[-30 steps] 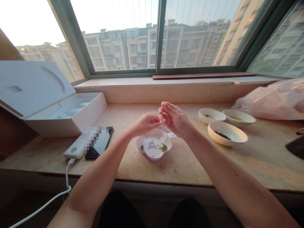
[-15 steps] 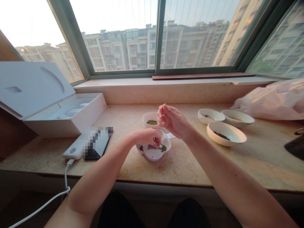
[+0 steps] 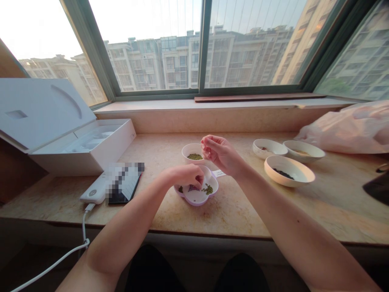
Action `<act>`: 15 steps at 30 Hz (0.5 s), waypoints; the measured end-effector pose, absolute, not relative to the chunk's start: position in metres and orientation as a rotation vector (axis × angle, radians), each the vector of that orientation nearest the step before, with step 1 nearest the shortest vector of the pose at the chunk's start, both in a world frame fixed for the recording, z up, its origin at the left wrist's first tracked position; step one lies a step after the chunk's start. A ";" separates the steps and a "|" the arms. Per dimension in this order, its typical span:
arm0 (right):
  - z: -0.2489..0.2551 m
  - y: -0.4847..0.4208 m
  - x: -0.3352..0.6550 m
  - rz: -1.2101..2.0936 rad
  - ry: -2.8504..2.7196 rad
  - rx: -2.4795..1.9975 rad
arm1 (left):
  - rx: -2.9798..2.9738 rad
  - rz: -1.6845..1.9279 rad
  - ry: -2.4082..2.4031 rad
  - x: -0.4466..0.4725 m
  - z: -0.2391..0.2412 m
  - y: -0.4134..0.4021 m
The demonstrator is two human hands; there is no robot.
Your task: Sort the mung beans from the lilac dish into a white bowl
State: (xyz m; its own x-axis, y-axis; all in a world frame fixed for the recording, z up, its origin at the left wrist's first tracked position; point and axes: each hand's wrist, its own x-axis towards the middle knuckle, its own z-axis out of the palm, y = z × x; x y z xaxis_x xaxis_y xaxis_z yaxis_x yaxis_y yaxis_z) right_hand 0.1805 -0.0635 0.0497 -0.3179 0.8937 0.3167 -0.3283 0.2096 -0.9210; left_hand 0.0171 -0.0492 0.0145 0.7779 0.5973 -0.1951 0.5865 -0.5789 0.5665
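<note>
A purple-rimmed white dish with small green beans sits on the stone sill in front of me. My left hand reaches into the dish, fingertips pinched together among the beans; what they grip is too small to see. My right hand hovers above and behind the dish, fingers curled together in a pinch next to a small white bowl holding green beans.
Three cream bowls stand to the right, one with dark grains. A pink plastic bag lies far right. An open white box, a power bank with cable and a phone lie at left.
My left hand has dropped from beside the right hand down into the purple dish. The right hand has sunk slightly and closed into a tighter pinch, uncovering the small bowl of beans.
</note>
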 end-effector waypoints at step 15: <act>0.014 -0.030 0.185 0.232 -2.045 -1.470 | 2.476 0.310 0.760 0.018 0.012 -0.054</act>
